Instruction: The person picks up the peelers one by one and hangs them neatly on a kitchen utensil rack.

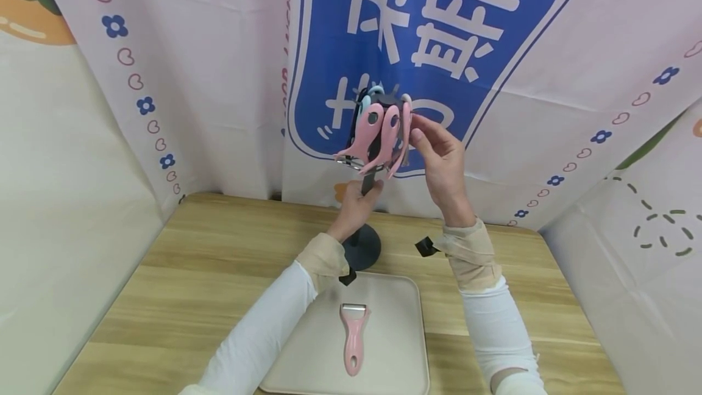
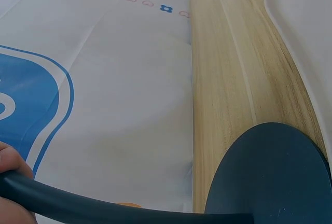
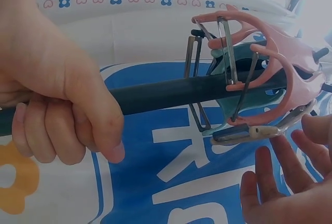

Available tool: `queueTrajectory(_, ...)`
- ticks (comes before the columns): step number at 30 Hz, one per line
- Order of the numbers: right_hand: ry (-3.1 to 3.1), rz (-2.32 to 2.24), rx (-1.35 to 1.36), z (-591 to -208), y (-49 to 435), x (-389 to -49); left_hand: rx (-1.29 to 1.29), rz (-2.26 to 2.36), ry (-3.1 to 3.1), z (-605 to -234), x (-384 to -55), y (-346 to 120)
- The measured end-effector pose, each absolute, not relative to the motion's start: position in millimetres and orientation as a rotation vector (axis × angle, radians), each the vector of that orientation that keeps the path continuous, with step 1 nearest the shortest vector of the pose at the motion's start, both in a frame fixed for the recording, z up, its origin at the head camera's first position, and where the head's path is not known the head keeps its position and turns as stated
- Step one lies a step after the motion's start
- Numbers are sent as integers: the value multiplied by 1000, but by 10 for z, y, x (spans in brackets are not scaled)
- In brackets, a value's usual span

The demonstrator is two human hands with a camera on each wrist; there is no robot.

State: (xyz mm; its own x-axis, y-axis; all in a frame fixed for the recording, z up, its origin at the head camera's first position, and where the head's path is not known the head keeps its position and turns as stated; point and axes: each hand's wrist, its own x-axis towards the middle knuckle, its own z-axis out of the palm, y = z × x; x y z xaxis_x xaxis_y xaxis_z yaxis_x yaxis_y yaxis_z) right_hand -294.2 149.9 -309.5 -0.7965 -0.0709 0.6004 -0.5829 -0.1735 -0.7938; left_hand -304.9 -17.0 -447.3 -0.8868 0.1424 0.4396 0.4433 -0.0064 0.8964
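My left hand grips the dark pole of an upright stand with a round base. Several Y-shaped peelers hang in a ring around the stand's top. Two pink peelers face me, with another pink one at the right side. A teal peeler hangs behind them. My right hand is at the ring's right side, thumb and fingers close beside a pale-handled peeler. In the right wrist view its fingers look spread and loosely bent; contact is hard to make out.
A beige tray lies on the wooden table in front of the stand. One more pink peeler rests on it, blade end away from me. A printed white and blue cloth hangs right behind the stand.
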Motion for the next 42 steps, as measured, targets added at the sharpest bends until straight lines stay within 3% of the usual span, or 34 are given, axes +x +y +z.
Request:
queueTrajectory(8,-1885,2081,609,-3219,1606,-2938,-617,-1998,-2031,-4449,-3080,-167)
queueTrajectory(17,-2146,1868,485,-3640,1726,-2767,-596,-1999,-2062,-4428,-3066,-153)
queueTrajectory(42,-2578,1149,1398,-4583,1657,-1891,-611,-1971,-2041,-4487,-3052,-160)
